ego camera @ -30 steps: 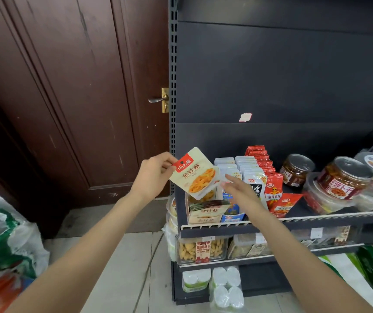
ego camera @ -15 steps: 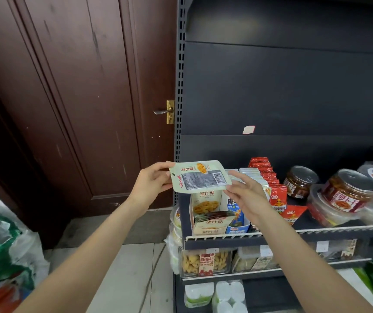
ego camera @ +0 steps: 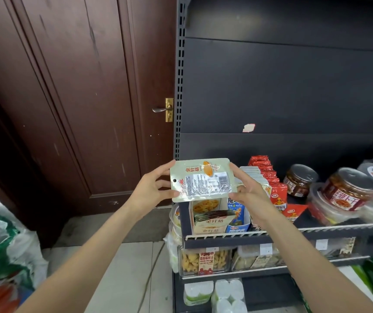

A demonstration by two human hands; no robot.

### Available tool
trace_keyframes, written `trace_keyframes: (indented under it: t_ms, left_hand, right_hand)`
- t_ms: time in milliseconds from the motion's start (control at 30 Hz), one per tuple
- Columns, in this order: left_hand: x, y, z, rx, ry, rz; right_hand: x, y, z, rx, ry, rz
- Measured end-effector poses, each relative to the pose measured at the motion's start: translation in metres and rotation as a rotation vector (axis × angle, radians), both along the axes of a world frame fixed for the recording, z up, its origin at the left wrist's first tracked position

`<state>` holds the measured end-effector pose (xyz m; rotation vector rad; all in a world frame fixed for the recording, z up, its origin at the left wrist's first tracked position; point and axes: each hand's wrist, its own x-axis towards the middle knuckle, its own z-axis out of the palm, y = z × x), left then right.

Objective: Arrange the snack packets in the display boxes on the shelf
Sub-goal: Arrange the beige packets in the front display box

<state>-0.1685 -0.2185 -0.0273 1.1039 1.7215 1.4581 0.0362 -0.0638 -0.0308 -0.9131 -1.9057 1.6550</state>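
Here, head view, frame centre: your left hand (ego camera: 151, 190) and right hand (ego camera: 247, 193) pinch opposite edges of the snack packet (ego camera: 201, 180), back face up, above the display box (ego camera: 210, 219). Releasing it unturned could seat it backwards.

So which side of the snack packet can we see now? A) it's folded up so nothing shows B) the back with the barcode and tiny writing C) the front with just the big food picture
B: the snack packet, held between the left hand and right hand, shows a barcode and a block of small print.
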Motion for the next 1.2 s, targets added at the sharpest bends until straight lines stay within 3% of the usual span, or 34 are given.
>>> trace_keyframes:
  t_ms: [100,167,267,367,533,800,1200]
  left_hand:
    - [-0.001,0.000,0.003,-0.001,0.030,-0.037]
    - [-0.003,0.000,0.004,-0.010,0.171,-0.034]
    - [-0.006,0.004,0.000,0.009,0.384,0.095]
    - [-0.006,0.014,-0.004,0.025,0.487,0.201]
    - [0.006,0.032,-0.012,-0.025,0.543,0.115]
    - [0.011,0.062,-0.024,-0.109,0.557,0.127]
    - [0.011,0.097,-0.038,-0.241,0.710,-0.021]
  right_hand:
    - [-0.003,0.003,-0.001,-0.035,0.018,-0.054]
    - [-0.005,0.003,-0.002,-0.103,0.046,-0.102]
    - [-0.008,0.005,-0.007,-0.136,0.045,-0.115]
    - [-0.009,0.005,-0.013,-0.045,-0.067,-0.106]
    - [0.000,0.006,-0.032,0.208,-0.395,-0.063]
    - [0.015,0.008,-0.044,0.154,-0.390,0.149]
    - [0.019,0.025,-0.055,0.244,-0.442,0.151]
